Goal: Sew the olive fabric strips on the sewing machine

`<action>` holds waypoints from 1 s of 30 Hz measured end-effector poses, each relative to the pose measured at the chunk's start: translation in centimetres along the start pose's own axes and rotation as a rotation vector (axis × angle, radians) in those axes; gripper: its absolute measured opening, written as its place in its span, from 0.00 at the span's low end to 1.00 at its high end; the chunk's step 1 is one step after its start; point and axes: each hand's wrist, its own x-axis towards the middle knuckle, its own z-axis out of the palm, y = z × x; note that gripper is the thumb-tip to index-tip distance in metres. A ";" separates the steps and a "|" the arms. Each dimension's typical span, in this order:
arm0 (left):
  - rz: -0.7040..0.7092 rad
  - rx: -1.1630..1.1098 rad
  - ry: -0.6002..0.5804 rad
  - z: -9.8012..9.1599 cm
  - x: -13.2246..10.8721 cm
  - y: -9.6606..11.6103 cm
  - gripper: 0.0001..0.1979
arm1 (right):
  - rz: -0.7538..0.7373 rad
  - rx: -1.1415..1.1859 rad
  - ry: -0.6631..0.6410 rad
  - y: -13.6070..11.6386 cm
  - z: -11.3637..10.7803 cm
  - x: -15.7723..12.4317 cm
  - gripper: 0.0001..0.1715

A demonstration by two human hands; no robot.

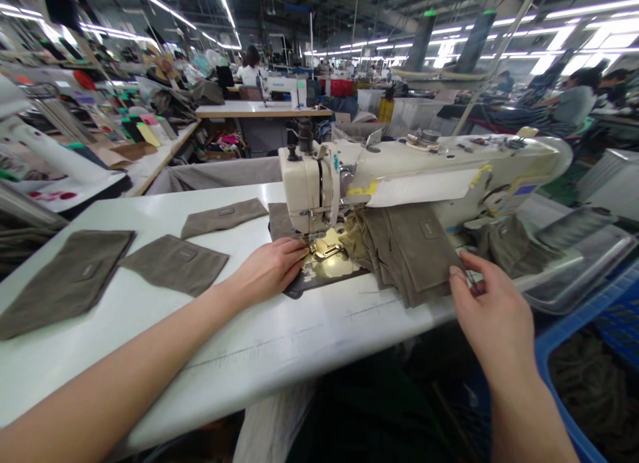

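Note:
A cream sewing machine (399, 173) stands on the white table (279, 343). My left hand (269, 270) lies by the presser foot (325, 249) on the shiny needle plate, fingers together and stretched toward the foot, nothing in it. My right hand (492, 313) pinches the near corner of a stack of grey-brown fabric pieces (409, 250) lying under the machine arm.
Three loose grey-brown pieces lie to the left (64, 280), (174, 263), (222, 217). A metal tray (584, 257) sits at the right, with a blue crate (579, 383) below it. Other workers sit at machines far behind.

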 end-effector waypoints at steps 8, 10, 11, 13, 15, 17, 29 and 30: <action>-0.091 -0.014 0.019 0.5 -0.4 0.5 0.18 | -0.103 0.028 0.074 -0.3 -0.1 0.0 0.21; -0.138 -0.020 0.036 0.9 -0.6 0.5 0.18 | -0.168 0.057 0.161 -1.1 -0.2 -0.4 0.18; -0.161 -0.018 0.045 1.1 -0.7 0.5 0.18 | -0.210 0.083 0.203 -1.7 -0.3 -0.6 0.15; -0.194 -0.010 0.049 1.4 -0.7 0.4 0.19 | -0.314 0.154 0.236 -2.9 -0.5 -1.2 0.10; -0.203 -0.007 0.036 1.4 -0.9 0.4 0.20 | -0.421 0.229 0.205 -4.2 -0.7 -1.9 0.07; -0.206 -0.006 0.015 1.1 -1.4 0.7 0.20 | -0.488 0.284 0.142 -5.3 -0.9 -2.6 0.07; -0.180 -0.086 0.027 -1.8 -10.5 9.8 0.20 | -0.497 0.393 -0.106 -7.7 0.7 -5.0 0.06; -0.185 -0.089 0.031 -1.9 -10.9 10.3 0.20 | -0.499 0.398 -0.113 -8.0 0.8 -5.1 0.06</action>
